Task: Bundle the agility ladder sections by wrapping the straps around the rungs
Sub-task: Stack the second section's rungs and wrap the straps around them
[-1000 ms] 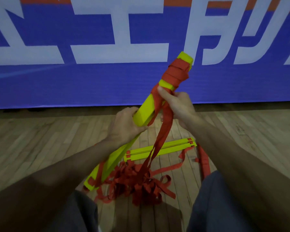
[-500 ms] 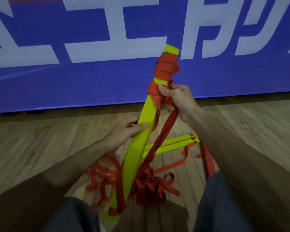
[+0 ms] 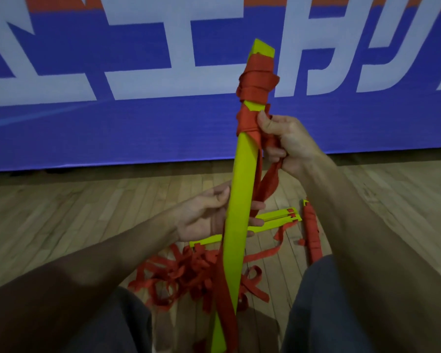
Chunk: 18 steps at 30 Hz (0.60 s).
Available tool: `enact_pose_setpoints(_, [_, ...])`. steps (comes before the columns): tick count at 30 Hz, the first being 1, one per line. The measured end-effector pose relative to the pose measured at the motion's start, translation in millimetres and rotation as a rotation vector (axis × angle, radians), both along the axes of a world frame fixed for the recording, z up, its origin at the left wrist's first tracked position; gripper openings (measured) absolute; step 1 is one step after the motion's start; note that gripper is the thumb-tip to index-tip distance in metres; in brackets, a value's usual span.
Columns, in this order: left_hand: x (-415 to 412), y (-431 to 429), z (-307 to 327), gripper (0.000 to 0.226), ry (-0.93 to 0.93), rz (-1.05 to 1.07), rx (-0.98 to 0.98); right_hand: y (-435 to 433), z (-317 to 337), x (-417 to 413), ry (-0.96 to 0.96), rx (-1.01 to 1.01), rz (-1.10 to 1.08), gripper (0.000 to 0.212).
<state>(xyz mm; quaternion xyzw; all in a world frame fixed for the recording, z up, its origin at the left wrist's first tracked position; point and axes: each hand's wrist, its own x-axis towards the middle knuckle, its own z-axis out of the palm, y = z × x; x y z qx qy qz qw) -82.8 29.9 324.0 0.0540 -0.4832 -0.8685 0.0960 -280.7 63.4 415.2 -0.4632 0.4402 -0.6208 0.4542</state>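
Note:
A stack of yellow ladder rungs (image 3: 239,200) stands nearly upright in front of me, its top end bound with several turns of red strap (image 3: 257,82). My left hand (image 3: 209,217) grips the stack around its middle, fingers curled behind it. My right hand (image 3: 283,141) holds the red strap against the stack just below the wrapped part, and the strap hangs from it down to the floor. A loose heap of red strap (image 3: 189,276) lies on the floor below.
More yellow rungs (image 3: 273,217) lie flat on the wooden floor behind the stack, with a red-wrapped bundle (image 3: 312,230) to their right. A blue banner with white letters (image 3: 138,98) stands along the back. My knees fill the bottom corners.
The rung stack has swung from a slant to nearly upright. My right hand has carried the strap round below the wrapped end, and my left hand has slid lower on the stack.

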Motion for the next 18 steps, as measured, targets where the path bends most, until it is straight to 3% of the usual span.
enact_pose_setpoints(4, [-0.3, -5.8, 8.1, 0.046, -0.04, 0.107, -0.099, -2.2, -2.3, -5.0, -0.027, 0.003, -0.022, 0.027])
enact_pose_setpoints(9, [7.6, -17.5, 11.9, 0.081, -0.194, 0.236, -0.247, 0.1, -4.7, -0.6, -0.028, 0.028, 0.04, 0.028])
enact_pose_setpoints(12, [10.4, -15.4, 13.5, 0.052, -0.289, 0.315, -0.36, -0.8, -6.0, 5.2, 0.111, 0.098, -0.037, 0.033])
enact_pose_setpoints(15, [6.4, -13.4, 9.9, 0.036, -0.425, 0.436, -0.437, -5.6, -13.7, 11.3, 0.347, 0.238, -0.217, 0.055])
enact_pose_setpoints(18, [-0.3, -14.7, 6.4, 0.02, -0.513, 0.544, -0.533, -10.8, -21.1, 14.3, 0.352, 0.304, -0.276, 0.048])
